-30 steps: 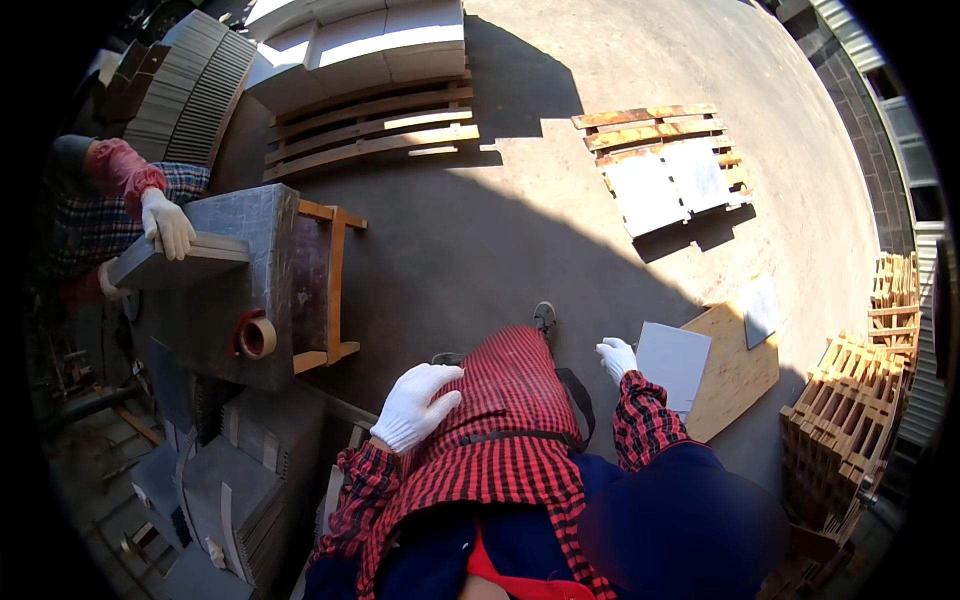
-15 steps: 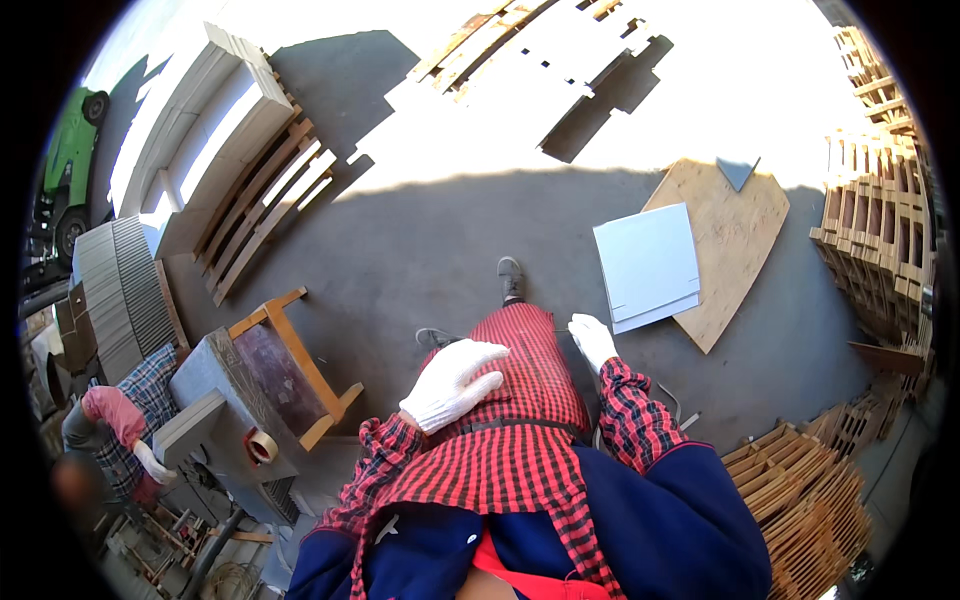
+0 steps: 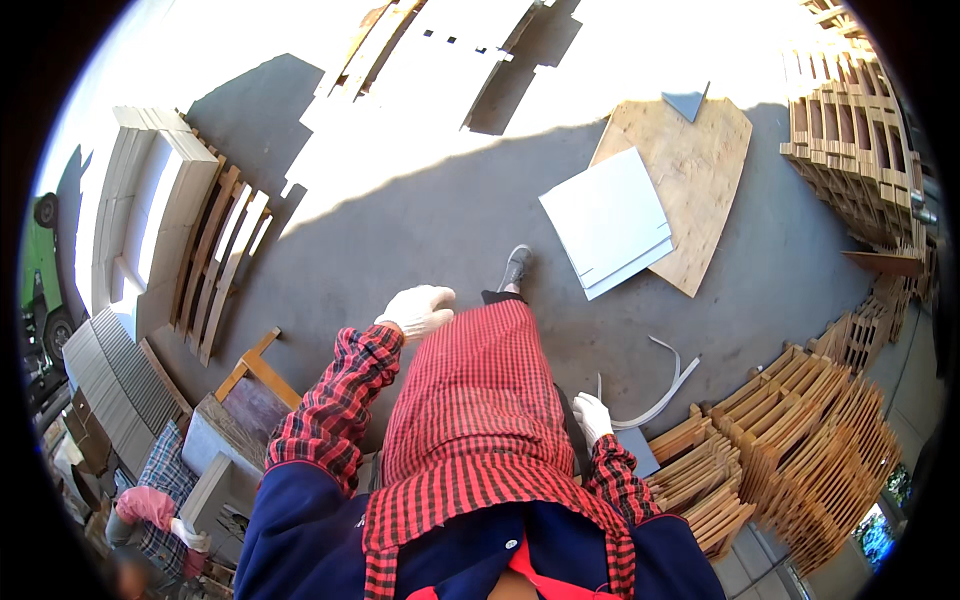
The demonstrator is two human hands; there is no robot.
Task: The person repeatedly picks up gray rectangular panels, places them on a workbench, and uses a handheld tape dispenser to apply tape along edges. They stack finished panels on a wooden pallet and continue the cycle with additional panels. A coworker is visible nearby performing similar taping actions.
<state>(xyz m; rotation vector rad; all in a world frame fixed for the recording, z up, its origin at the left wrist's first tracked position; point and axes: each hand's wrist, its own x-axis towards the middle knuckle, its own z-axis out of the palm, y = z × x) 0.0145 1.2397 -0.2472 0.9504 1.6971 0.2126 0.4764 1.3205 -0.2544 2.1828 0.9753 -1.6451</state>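
My left hand [image 3: 418,312], in a white knit glove, hangs in front of the red-and-black checked apron [image 3: 475,390] near its left edge. Its fingers are loosely bent, with nothing seen in them. My right hand [image 3: 592,417], gloved too, is low at the apron's right side with its fingers drawn together; what they may hold is too small to make out. Beyond it on the floor lie curved white strips [image 3: 655,400]. Ahead to the right, flat white sheets [image 3: 607,220] overlap a plywood board [image 3: 705,180].
Wooden pallets [image 3: 855,150] and stacked wooden frames [image 3: 800,430] stand on the right. At left are white blocks [image 3: 175,210] on a pallet [image 3: 215,260], a wooden-framed stand [image 3: 255,380] and a green vehicle [image 3: 40,260]. A co-worker [image 3: 150,505] is at lower left.
My view has turned and moved forward, with one shoe stepping ahead. My left hand has swung out to the left of the apron; my right hand has dropped back beside it.
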